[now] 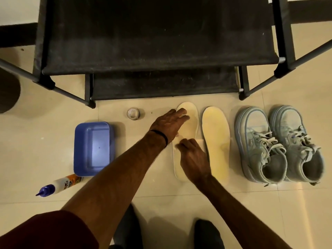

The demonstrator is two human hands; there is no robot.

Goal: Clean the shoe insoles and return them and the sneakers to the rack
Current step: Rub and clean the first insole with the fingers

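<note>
Here, two insoles point(215, 141), two sneakers point(280, 146); left hand point(168, 124) flat, right hand point(195, 157) fingers pinching cloth point(200, 141).

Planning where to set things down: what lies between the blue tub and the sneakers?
Head view: both hands on one insole, then a second insole.
</note>
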